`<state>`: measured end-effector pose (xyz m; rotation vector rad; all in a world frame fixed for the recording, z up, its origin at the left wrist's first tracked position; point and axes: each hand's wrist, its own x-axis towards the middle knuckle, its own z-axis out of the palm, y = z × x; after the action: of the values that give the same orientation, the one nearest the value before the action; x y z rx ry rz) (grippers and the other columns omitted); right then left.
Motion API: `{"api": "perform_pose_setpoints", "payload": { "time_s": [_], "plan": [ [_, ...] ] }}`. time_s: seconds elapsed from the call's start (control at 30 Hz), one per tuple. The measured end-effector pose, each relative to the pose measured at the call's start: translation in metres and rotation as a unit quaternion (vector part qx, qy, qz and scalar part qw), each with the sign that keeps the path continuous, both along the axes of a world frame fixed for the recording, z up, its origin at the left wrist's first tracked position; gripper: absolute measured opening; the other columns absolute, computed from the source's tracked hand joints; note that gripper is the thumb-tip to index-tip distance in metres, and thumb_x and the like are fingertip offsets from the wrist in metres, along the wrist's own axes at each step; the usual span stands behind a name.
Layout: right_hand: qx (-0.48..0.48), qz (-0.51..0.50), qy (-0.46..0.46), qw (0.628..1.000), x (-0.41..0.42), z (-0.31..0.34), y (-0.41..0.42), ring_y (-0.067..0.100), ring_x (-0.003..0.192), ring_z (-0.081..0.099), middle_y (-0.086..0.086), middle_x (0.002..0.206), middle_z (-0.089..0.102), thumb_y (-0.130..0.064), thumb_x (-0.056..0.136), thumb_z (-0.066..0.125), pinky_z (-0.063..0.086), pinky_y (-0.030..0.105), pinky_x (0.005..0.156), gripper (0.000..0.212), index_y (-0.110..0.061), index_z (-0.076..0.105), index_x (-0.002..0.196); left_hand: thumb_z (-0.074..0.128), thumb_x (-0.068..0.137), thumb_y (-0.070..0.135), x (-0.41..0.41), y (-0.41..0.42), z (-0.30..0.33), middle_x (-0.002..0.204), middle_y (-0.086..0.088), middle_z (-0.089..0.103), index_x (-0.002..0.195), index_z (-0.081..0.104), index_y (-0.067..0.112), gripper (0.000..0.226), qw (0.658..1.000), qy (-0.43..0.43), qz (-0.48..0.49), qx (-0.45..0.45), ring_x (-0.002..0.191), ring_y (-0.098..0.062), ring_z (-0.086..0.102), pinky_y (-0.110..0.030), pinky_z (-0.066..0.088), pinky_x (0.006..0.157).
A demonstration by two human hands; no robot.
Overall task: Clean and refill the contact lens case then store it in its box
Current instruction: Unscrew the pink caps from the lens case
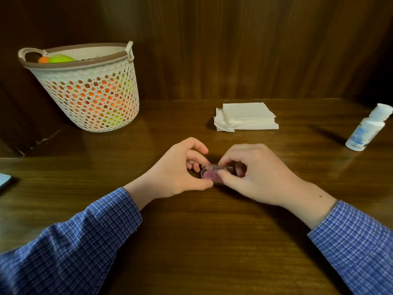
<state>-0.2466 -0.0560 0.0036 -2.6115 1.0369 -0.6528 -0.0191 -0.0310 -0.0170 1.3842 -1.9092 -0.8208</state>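
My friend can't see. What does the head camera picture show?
Two hands, left hand and right hand, hold a small clear box with something pink inside, low over a wooden table. Behind are a basket, a stack of tissues and a white bottle.

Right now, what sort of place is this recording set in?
Probably a home desk or alcove: a dark wooden table against wood panelling, a perforated plastic basket of coloured items, stacked tissues, a white solution bottle.
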Motion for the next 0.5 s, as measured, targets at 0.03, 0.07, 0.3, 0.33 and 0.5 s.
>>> {"api": "perform_pose_setpoints", "payload": {
  "time_s": [0.03,0.07,0.3,0.33,0.5],
  "plan": [
    [0.019,-0.009,-0.025,0.999,-0.001,-0.001,-0.002,-0.008,0.089,0.059,-0.026,0.088,0.066,-0.052,0.087,0.058,0.047,0.009,0.061,0.024,-0.04,0.074,0.1,0.094,0.071,0.026,0.0,0.0,0.001,0.104,0.018,0.077,0.122,0.055,0.031,0.065,1.0,-0.004,-0.002,0.002,0.093,-0.009,0.071,-0.023,0.059,0.083],
    [0.036,-0.02,-0.052,0.998,0.0,-0.003,-0.004,-0.009,0.093,0.059,-0.028,0.088,0.066,-0.049,0.089,0.059,0.049,0.007,0.063,0.02,-0.041,0.074,0.1,0.094,0.071,0.026,0.0,0.0,0.001,0.105,0.019,0.076,0.123,0.054,0.032,0.066,1.0,-0.005,-0.002,0.005,0.093,-0.009,0.071,-0.022,0.058,0.084],
    [0.15,-0.101,-0.182,0.967,0.004,-0.013,-0.018,-0.007,0.075,0.067,-0.013,0.09,0.073,-0.031,0.095,0.068,0.048,0.004,0.064,0.013,-0.039,0.058,0.096,0.095,0.071,0.027,-0.001,0.0,0.002,0.105,0.013,0.078,0.125,0.053,0.032,0.069,1.0,-0.003,-0.005,0.016,0.097,-0.009,0.072,-0.02,0.057,0.081],
    [0.156,-0.105,-0.187,0.964,0.004,-0.013,-0.018,-0.005,0.072,0.068,-0.012,0.089,0.074,-0.03,0.095,0.068,0.047,0.003,0.063,0.014,-0.037,0.057,0.096,0.095,0.071,0.027,-0.001,0.0,0.002,0.104,0.014,0.078,0.125,0.053,0.032,0.069,1.0,-0.002,-0.004,0.018,0.097,-0.008,0.072,-0.019,0.056,0.081],
    [0.132,-0.12,-0.185,0.966,0.004,-0.011,-0.014,0.003,0.078,0.065,-0.017,0.093,0.065,-0.036,0.091,0.072,0.051,0.009,0.062,0.014,-0.038,0.058,0.093,0.095,0.07,0.031,0.0,-0.001,-0.002,0.102,0.018,0.077,0.128,0.051,0.03,0.073,1.0,0.006,0.02,0.012,0.095,-0.003,0.072,-0.014,0.055,0.08]
  ]
}}
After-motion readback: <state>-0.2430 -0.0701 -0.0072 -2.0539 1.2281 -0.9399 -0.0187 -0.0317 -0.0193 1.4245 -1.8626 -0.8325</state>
